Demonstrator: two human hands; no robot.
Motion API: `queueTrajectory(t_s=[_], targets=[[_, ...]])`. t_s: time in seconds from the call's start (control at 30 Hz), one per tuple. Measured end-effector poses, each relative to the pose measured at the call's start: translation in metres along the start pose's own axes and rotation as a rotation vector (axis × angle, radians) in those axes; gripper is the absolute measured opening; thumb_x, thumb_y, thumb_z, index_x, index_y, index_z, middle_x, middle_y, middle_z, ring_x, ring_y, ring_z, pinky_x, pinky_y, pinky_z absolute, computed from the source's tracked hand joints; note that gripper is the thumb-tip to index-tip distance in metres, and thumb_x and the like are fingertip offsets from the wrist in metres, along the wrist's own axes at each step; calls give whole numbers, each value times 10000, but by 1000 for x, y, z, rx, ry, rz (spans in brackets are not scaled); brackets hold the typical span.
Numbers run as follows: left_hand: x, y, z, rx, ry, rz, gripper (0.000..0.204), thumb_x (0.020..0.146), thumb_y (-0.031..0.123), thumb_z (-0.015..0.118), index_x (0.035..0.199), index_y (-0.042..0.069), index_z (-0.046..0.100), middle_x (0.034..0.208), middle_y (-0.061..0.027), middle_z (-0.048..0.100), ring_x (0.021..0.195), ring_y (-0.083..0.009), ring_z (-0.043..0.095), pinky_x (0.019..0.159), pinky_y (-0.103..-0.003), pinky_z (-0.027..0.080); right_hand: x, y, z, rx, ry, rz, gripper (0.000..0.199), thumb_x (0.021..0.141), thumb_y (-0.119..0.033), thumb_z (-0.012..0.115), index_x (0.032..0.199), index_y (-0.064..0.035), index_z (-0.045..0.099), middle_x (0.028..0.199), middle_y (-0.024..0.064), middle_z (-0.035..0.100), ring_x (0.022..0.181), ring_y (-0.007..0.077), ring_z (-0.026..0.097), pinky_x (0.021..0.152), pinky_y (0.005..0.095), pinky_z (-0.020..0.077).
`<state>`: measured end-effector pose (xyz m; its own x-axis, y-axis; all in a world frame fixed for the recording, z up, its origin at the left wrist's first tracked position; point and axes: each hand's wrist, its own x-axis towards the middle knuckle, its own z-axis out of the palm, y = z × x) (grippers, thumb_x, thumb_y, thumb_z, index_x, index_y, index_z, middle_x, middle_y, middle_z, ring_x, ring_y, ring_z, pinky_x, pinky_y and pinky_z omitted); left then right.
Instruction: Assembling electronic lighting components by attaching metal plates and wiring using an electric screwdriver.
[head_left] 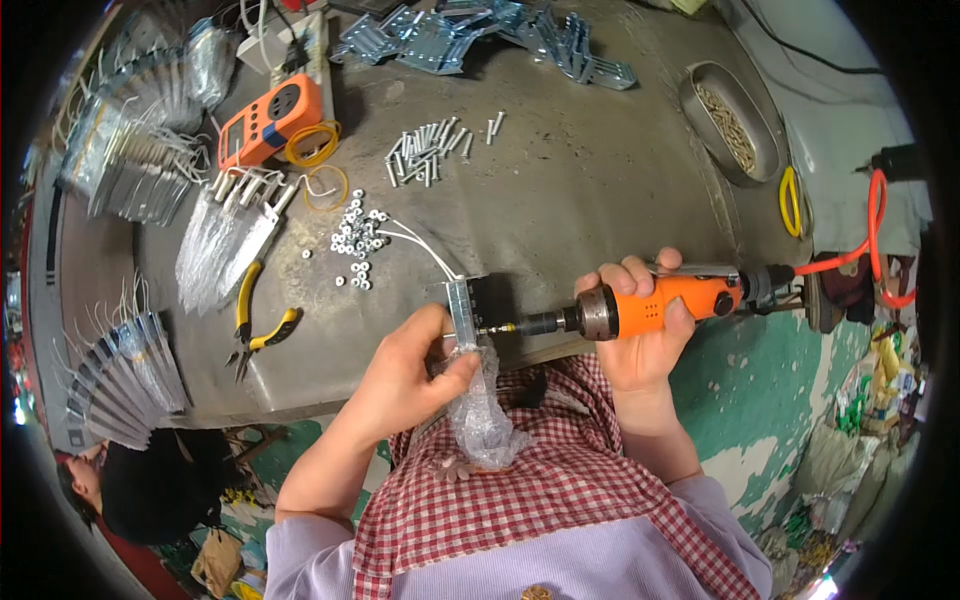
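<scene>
My left hand [415,370] is closed round a narrow metal part [460,312] at the bench's near edge. Two white wires come out of its far end, and clear bubble wrap [485,415] covers its near end. In my right hand [645,335] is an orange air screwdriver [665,308], lying level with its tip pointing left. The bit [510,327] meets the side of the metal part by my left fingers; the exact contact is too small to tell. Small nuts [358,238] and a pile of screws [428,150] lie beyond my left hand.
Yellow-handled pliers [262,325] and wrapped wired parts [220,245] lie left. Behind are an orange meter [268,122] and metal brackets [430,38]. A metal tray of small fasteners [730,122] stands far right. The screwdriver's red hose [845,257] runs right. Another person [165,485] is lower left.
</scene>
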<state>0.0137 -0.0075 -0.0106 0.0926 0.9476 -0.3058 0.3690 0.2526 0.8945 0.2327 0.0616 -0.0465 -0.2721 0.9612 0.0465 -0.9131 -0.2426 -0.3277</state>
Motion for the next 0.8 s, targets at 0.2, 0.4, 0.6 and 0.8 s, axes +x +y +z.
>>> queueTrajectory(t_s=[0.2, 0.4, 0.6, 0.8], targets=[[0, 14, -13, 388, -33, 217, 321, 793, 266, 639, 937, 16, 500, 863, -162, 535, 780, -348, 552, 672, -406, 462, -4, 1, -5, 13, 124, -21, 391, 788, -255, 666, 1112, -186, 457, 882, 17, 516, 916, 169, 489, 966, 464, 336], [29, -18, -57, 782, 560, 379, 160, 706, 68, 677, 845, 40, 602, 865, -96, 576, 821, -286, 543, 726, -380, 455, -4, 3, -2, 22, 131, -7, 409, 784, -233, 675, 1124, -182, 452, 882, 20, 517, 919, 171, 486, 973, 464, 332], [26, -21, -60, 865, 543, 293, 185, 693, 35, 667, 862, 30, 593, 887, -92, 577, 849, -284, 532, 752, -377, 443, -3, 1, -2, 17, 101, -12, 429, 782, -225, 681, 1138, -175, 446, 880, 25, 519, 921, 175, 486, 974, 468, 334], [29, -19, -63, 974, 470, 422, 191, 679, 13, 665, 855, 35, 595, 888, -76, 584, 842, -265, 543, 753, -375, 448, -3, 0, -1, 10, 109, -9, 422, 787, -222, 669, 1138, -170, 441, 879, 27, 518, 921, 179, 486, 974, 472, 332]])
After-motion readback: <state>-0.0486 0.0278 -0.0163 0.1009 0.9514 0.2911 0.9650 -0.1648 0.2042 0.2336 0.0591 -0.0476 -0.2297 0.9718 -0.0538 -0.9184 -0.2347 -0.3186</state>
